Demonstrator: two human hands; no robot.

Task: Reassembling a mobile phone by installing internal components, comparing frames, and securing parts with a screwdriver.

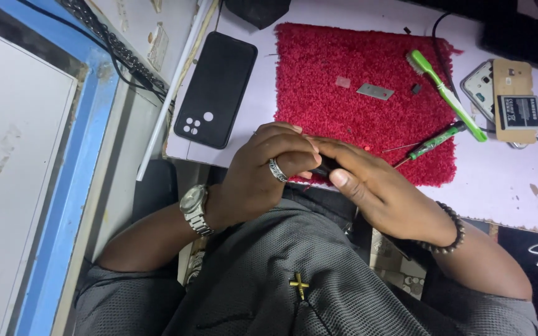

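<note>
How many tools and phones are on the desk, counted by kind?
Phones: 2, a black phone lying back up and an opened phone at the right
Green screwdriver: 1
Green toothbrush: 1
Razor blade: 1
Red mat: 1
Total: 6
The left hand and right hand clasp a small dark thing, too hidden to name.

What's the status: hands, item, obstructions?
Left hand and right hand both clasped on a small dark object, mostly hidden. Over red mat edge. Nothing in the way.
</note>
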